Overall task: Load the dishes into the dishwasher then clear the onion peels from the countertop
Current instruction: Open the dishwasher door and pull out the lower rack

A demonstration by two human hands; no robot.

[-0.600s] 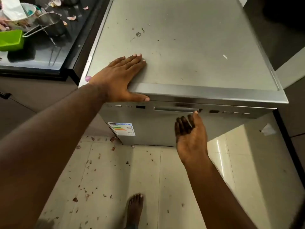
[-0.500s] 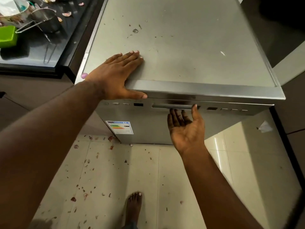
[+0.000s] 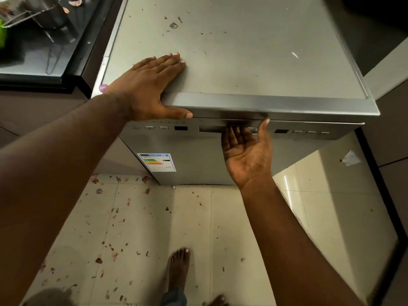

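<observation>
While the dishwasher stands closed in the middle of the view, its steel top speckled with small crumbs, both hands are at its front edge. The left hand lies flat on the top near the front left corner, the fingers straight and close together, and the thumb runs along the front lip. The right hand is palm up just under this lip; its fingertips go into the recessed handle in the middle of the control strip and the thumb touches the lip above, but whether the fingers curl behind the handle I cannot tell. On the door below the left hand there is an energy label. To the left of the dishwasher is the dark surface with a metal pot, a green container at the picture's border, and a few onion peels. In front of the dishwasher the tiled floor is littered with many peel scraps, and a bare foot stands there
</observation>
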